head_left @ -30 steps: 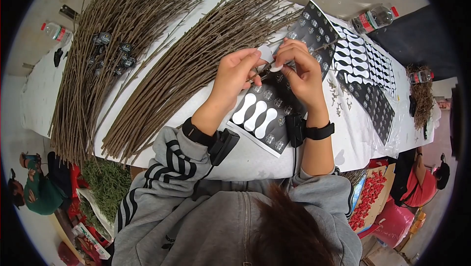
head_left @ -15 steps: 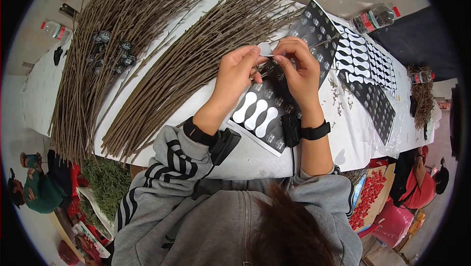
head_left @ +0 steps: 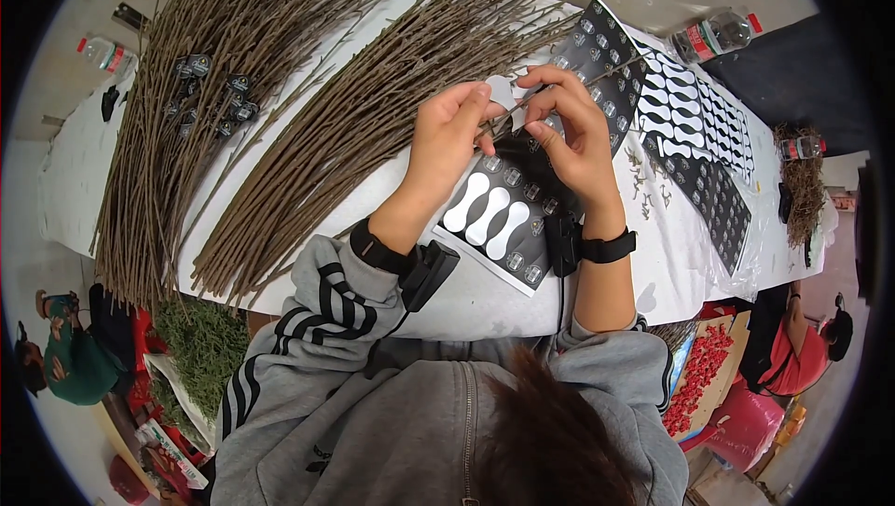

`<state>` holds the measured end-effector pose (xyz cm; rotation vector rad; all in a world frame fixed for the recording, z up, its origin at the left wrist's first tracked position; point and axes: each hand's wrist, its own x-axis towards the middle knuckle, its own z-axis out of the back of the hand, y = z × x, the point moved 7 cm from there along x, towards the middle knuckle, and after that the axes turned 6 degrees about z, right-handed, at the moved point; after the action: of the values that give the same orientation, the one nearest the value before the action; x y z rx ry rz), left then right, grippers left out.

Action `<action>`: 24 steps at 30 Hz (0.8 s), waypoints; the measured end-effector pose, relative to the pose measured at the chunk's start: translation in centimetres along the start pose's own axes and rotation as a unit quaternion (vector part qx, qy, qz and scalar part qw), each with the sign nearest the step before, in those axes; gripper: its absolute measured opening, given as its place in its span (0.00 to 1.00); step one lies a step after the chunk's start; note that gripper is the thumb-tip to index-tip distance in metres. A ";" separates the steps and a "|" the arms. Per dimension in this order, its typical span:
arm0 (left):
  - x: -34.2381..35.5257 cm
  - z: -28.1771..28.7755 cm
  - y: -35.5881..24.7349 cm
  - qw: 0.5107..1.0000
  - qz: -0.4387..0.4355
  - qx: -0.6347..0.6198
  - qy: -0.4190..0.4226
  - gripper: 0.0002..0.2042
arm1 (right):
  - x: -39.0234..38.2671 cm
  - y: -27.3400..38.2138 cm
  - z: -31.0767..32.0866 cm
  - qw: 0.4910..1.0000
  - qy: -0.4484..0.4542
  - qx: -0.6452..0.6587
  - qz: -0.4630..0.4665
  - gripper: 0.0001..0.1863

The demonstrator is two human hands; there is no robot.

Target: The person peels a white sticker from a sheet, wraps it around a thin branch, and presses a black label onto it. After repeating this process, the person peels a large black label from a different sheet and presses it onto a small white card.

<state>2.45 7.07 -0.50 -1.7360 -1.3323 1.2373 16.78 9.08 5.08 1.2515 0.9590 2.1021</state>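
Note:
My left hand pinches a pale dumbbell-shaped sticker label between thumb and fingers. The label is at a thin brown twig, which slants up to the right past my right hand. My right fingers are curled at the label's other end, thumb close beneath it; the exact contact is partly hidden. Below my hands lies a dark sticker sheet with several white dumbbell-shaped areas of bare backing. A second dark sticker sheet lies just beyond my right hand.
Two large twig bundles cover the table's left; several dark tags hang on the farther-left one. More sheets, bottles and small twig bits lie to the right. Red berries fill a box below; people sit at both sides.
My right hand has shifted slightly right and its fingers have spread a little from the label. More of the label shows between my hands. My left hand has barely moved.

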 end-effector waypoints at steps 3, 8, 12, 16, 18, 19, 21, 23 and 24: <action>0.1 0.1 0.1 1.000 -0.002 0.007 -0.001 0.21 | 0.1 0.0 -0.1 1.000 -0.015 -0.001 0.001 0.04; -0.1 -0.1 -0.1 0.999 0.028 0.014 -0.011 0.20 | 0.1 -0.3 0.1 0.996 -0.079 -0.034 -0.016 0.02; 0.2 0.2 0.7 0.993 0.097 -0.046 0.038 0.18 | -0.1 -0.7 -0.1 0.990 -0.114 -0.075 -0.027 0.02; 0.5 0.1 1.1 0.984 0.128 -0.106 0.069 0.15 | -0.1 -0.7 -0.1 0.986 -0.141 -0.084 -0.035 0.02; 0.5 0.2 1.2 0.985 0.126 -0.100 0.061 0.15 | -0.1 -0.6 -0.1 0.985 -0.149 -0.082 -0.039 0.02; 0.6 0.2 1.3 0.987 0.123 -0.093 0.054 0.15 | -0.1 -0.6 0.0 0.983 -0.152 -0.092 -0.041 0.02; 0.6 0.3 1.3 0.988 0.120 -0.086 0.046 0.14 | -0.2 -0.5 0.0 0.980 -0.157 -0.110 -0.044 0.02; 0.4 0.3 1.1 0.989 0.119 -0.079 0.043 0.14 | -0.2 -0.5 0.0 0.981 -0.147 -0.119 -0.036 0.03; 0.3 0.2 1.1 0.989 0.119 -0.075 0.043 0.14 | -0.2 -0.4 0.0 0.981 -0.139 -0.130 -0.029 0.03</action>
<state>2.66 7.03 -1.66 -2.0795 -1.2220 1.1974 16.91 9.21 4.64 1.3180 0.5711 1.8741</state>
